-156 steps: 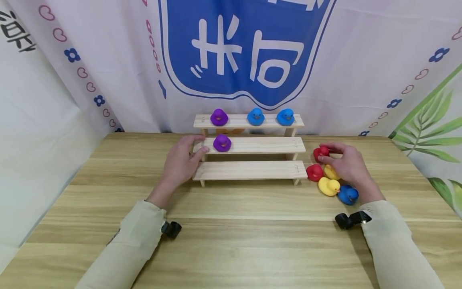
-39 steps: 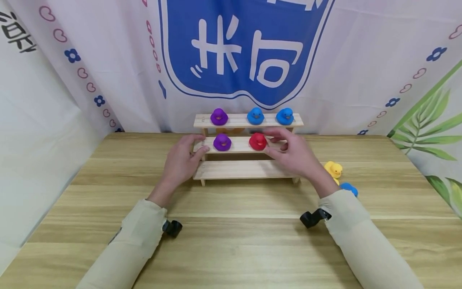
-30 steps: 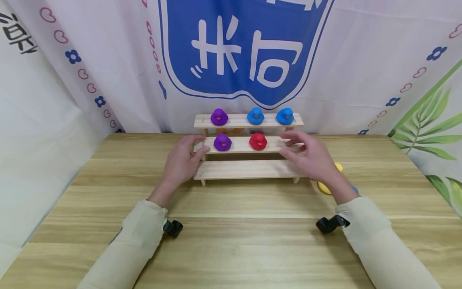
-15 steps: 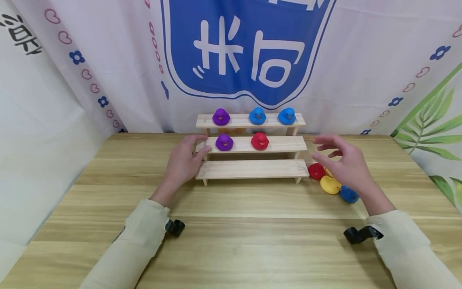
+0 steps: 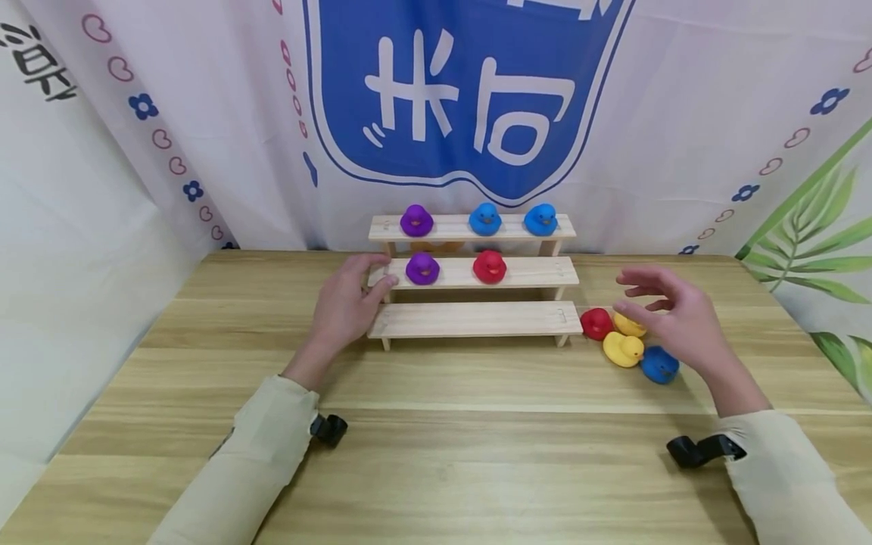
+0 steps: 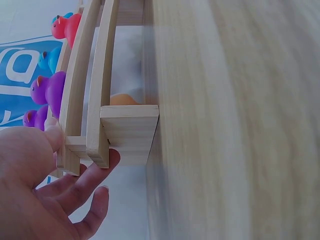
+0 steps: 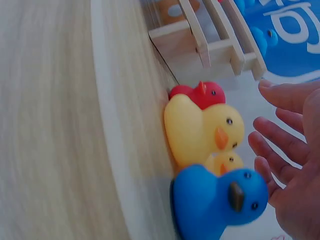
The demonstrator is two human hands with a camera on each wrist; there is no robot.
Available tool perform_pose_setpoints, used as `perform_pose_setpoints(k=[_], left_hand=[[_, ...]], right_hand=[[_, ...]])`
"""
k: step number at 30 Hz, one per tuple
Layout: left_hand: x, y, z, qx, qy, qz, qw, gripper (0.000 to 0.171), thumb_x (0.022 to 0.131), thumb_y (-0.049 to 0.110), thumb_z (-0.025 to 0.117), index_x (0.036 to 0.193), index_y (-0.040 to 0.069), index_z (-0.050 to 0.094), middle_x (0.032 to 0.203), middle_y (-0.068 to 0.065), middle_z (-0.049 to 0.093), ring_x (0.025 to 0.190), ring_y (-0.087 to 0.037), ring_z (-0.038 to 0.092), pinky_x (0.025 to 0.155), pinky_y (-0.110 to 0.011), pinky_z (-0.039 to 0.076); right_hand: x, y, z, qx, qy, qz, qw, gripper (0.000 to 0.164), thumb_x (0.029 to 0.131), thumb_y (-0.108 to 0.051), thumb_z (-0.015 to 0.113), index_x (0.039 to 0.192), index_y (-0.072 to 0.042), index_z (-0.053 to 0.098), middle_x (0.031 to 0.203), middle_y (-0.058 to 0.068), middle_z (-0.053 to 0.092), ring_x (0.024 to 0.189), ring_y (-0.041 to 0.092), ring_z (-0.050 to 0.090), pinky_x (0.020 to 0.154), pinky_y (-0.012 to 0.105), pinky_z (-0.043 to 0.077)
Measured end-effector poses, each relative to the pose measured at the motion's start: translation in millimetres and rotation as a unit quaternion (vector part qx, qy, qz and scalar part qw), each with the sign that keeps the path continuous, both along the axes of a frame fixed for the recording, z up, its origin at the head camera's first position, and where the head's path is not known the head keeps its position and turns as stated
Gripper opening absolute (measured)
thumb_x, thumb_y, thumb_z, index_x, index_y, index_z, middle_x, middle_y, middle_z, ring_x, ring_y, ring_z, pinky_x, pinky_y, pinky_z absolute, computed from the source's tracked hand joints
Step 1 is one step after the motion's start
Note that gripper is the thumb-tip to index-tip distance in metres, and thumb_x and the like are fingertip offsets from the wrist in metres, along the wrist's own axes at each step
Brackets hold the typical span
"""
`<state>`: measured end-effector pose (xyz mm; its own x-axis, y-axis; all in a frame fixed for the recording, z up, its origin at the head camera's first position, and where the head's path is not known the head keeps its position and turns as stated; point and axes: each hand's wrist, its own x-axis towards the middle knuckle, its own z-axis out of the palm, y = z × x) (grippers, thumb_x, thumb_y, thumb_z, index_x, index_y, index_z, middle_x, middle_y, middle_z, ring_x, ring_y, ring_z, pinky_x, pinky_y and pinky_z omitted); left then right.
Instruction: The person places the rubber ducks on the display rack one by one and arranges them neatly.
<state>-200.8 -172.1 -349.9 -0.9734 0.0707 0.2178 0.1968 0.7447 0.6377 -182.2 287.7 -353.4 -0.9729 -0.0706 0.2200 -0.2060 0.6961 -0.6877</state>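
My left hand [image 5: 346,301] grips the left end of a three-step wooden stand [image 5: 477,321], thumb on the middle board and fingers at the board ends in the left wrist view. On the middle step sit a purple rubber duck [image 5: 423,269] and a red rubber duck [image 5: 490,267]. Another purple duck [image 5: 416,220] and two blue ducks [image 5: 485,219] stand on the top step. With fingers loosely bent and holding nothing, my right hand [image 5: 684,318] hovers by a second red duck [image 5: 596,324], two yellow ducks [image 5: 623,350] and a darker blue duck [image 7: 215,200].
A white curtain with a blue printed badge [image 5: 470,98] hangs right behind the stand. The wood-grain table [image 5: 436,454] stretches in front. An orange-brown shape [image 6: 124,99] shows behind the stand's legs. Small black cameras [image 5: 330,430] are worn on both wrists.
The red duck went from the right-hand group to the middle step, where my right hand let go of it. That hand then moved right, back over the loose ducks. My left hand stayed put.
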Motion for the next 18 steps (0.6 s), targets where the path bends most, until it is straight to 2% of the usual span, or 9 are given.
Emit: perform_pose_setpoints(k=[4,9,11,13,18], left_hand=[[-0.9,0,-0.8,-0.001,0.000,0.001,1.0000,0.046,0.110,0.034,0.060,0.149,0.010,0.057,0.155,-0.016,0.057,0.092,-0.031,0.072,0.096,-0.051,0.058],[-1.0,-1,-1.0,-0.001,0.002,-0.001,1.0000,0.046,0.110,0.034,0.060,0.149,0.009,0.057,0.154,-0.017,0.057,0.092,-0.031,0.072,0.097,-0.051,0.057],[-0.9,-1,-0.5,-0.001,0.002,-0.001,1.0000,0.046,0.110,0.033,0.060,0.149,0.009,0.057,0.154,-0.017,0.057,0.091,-0.031,0.072,0.097,-0.051,0.058],[-1.0,-1,0.1,0.000,0.002,0.000,1.0000,0.046,0.110,0.033,0.060,0.149,0.009,0.057,0.154,-0.016,0.057,0.091,-0.031,0.073,0.096,-0.051,0.058],[-0.5,0,0.3,0.001,0.000,0.000,1.0000,0.046,0.110,0.033,0.060,0.149,0.009,0.057,0.155,-0.016,0.056,0.089,-0.030,0.073,0.095,-0.050,0.059]], right_hand=[[-1.4,11,-5.1,-0.013,-0.015,0.009,1.000,0.050,0.102,-0.029,0.073,0.148,-0.015,0.058,0.143,0.011,0.065,0.116,0.006,0.060,0.083,0.005,0.048],[-2.4,26,-12.0,-0.039,-0.039,0.036,0.998,0.047,0.102,-0.027,0.073,0.145,-0.015,0.060,0.136,-0.005,0.067,0.116,0.001,0.062,0.086,0.007,0.051],[-2.5,32,-13.6,-0.041,-0.052,0.044,0.997,0.046,0.102,-0.027,0.073,0.145,-0.016,0.061,0.136,-0.008,0.067,0.117,0.001,0.061,0.087,0.007,0.052],[-2.5,36,-14.5,-0.037,-0.072,0.049,0.996,0.048,0.102,-0.029,0.073,0.147,-0.016,0.060,0.141,-0.004,0.065,0.120,0.002,0.059,0.088,0.007,0.052],[-1.6,44,-17.0,-0.006,-0.132,0.049,0.990,0.053,0.102,-0.039,0.071,0.150,-0.019,0.058,0.153,0.010,0.058,0.129,0.015,0.055,0.088,0.005,0.049]])
